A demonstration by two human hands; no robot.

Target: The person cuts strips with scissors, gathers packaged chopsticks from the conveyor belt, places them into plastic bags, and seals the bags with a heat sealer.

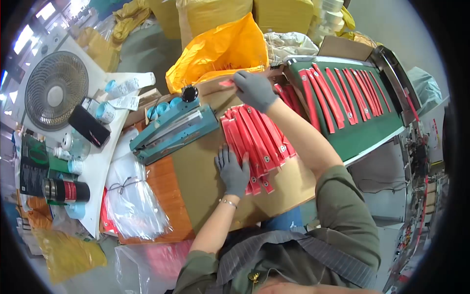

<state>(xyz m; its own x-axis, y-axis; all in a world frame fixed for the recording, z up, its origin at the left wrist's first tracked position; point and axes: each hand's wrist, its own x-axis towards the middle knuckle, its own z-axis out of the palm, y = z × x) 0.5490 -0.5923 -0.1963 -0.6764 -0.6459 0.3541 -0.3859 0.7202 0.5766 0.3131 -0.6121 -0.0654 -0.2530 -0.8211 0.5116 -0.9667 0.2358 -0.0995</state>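
Observation:
A pile of long, slim red packets (pixel 254 139), each with a small round white mark near one end, lies on a cardboard sheet (pixel 196 188). My left hand (pixel 232 172), in a grey glove, rests flat with fingers apart against the left side of the pile. Beyond the pile, my gloved right hand (pixel 255 90) is closed in a pinch on a small red piece (pixel 226 83), whose exact kind I cannot make out. This hand is close to the rim of an open orange bag (pixel 215 51).
A green conveyor belt (pixel 342 132) at the right carries several spaced red packets. Left of the pile stands a blue bar sealer (pixel 176 130). Clear plastic bags (pixel 132 196) lie beside it. A fan (pixel 56 90), a phone (pixel 89 126) and a thermos (pixel 66 190) occupy the white table.

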